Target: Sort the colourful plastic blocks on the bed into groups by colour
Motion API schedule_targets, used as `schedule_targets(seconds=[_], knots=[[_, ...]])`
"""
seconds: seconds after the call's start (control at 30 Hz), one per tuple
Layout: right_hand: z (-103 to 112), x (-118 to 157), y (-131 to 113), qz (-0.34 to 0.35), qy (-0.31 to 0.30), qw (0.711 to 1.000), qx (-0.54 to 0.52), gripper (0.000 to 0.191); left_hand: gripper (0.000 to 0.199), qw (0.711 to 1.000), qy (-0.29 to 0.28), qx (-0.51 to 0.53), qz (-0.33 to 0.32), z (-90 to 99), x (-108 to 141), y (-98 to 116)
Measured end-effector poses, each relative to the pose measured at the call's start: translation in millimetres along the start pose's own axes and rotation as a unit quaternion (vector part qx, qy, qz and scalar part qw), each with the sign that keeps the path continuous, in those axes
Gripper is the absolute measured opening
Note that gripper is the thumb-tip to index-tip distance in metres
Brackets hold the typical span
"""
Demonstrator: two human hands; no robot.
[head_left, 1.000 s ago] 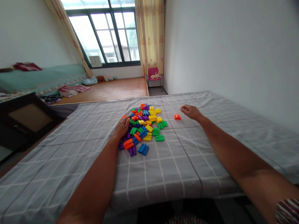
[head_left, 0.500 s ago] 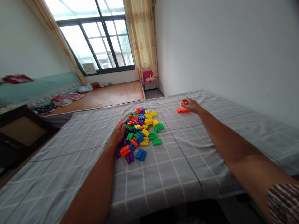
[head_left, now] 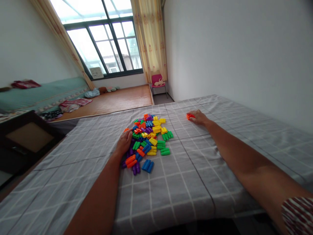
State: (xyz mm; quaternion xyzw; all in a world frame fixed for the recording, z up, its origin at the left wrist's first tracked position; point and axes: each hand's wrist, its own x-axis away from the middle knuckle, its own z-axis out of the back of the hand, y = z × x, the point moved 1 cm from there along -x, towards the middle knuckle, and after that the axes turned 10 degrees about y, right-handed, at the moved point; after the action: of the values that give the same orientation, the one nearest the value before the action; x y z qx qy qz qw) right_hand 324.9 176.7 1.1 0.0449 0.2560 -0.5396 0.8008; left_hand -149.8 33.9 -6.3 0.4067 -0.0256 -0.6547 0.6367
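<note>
A heap of plastic tube-shaped building blocks in orange, yellow, green, blue and purple lies on the checked grey cloth. My left hand rests against the heap's left side, fingers stretched out and partly hidden by it. Just past those fingertips peeks an orange block. Away to the right, my right hand is down on the cloth, its fingers closed around orange blocks. Most of these are covered by the hand. Nearest to me lie three joined blue tubes.
The grey checked cloth covers the surface up to the white wall on the right. Beyond it are a wooden platform and a pink chair with a soft toy. A dark cabinet stands at left.
My right hand has come down with its orange piece onto the orange row on the cloth, now mostly covering it. My left hand stays beside the heap. The view has shifted slightly.
</note>
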Motion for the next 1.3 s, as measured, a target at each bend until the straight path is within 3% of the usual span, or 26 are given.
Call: schedule_targets(seconds=[0.1, 0.2, 0.33, 0.5, 0.57, 0.67, 0.83, 0.97, 1.13, 1.2, 1.3], knots=[[8.7, 3.1, -5.5, 0.022, 0.037, 0.999, -0.011, 0.037, 0.057, 1.0, 0.001, 0.001, -0.002, -0.3, 0.0, 0.5], [22.9, 4.3, -28.9, 0.003, 0.077, 0.996, -0.05, 0.034, 0.057, 1.0, 0.001, 0.002, 0.0, -0.5, 0.6, 1.6], [34.2, 11.5, -103.6, 0.078, 0.018, 0.978, -0.191, 0.029, 0.056, 1.0, 0.005, 0.0, 0.002, -0.8, 1.6, 3.6], [24.7, 53.8, -216.7, 0.314, 0.005, 0.911, -0.268, 0.036, 0.052, 1.0, 0.006, 0.008, -0.012, -1.7, 2.8, 4.6], [14.4, 72.7, -244.2, 0.348, 0.008, 0.907, -0.236, 0.037, 0.051, 1.0, 0.009, 0.013, -0.016, -2.2, 3.3, 4.0], [3.7, 89.4, -262.3, 0.356, 0.012, 0.915, -0.191, 0.033, 0.051, 0.999, 0.015, 0.019, -0.022, -3.0, 3.9, 3.0], [14.5, 78.2, -245.4, 0.315, 0.064, 0.924, -0.207, 0.031, 0.049, 1.0, 0.013, 0.015, -0.022, -2.6, 3.4, 3.6], [14.1, 48.6, -186.5, 0.162, 0.128, 0.965, -0.16, 0.031, 0.049, 1.0, 0.012, 0.009, -0.015, -1.4, 2.7, 5.5], [-14.6, 24.4, -105.5, 0.024, 0.041, 0.998, -0.048, 0.034, 0.049, 1.0, 0.011, 0.006, -0.016, -1.0, 2.6, 6.1], [-21.7, 20.9, -94.4, 0.017, 0.008, 0.997, -0.07, 0.038, 0.048, 1.0, 0.013, 0.005, -0.015, -1.0, 2.8, 5.6], [-19.8, 21.0, -106.6, 0.052, 0.025, 0.99, -0.133, 0.036, 0.047, 1.0, 0.017, 0.005, -0.016, -1.0, 3.2, 4.8]])
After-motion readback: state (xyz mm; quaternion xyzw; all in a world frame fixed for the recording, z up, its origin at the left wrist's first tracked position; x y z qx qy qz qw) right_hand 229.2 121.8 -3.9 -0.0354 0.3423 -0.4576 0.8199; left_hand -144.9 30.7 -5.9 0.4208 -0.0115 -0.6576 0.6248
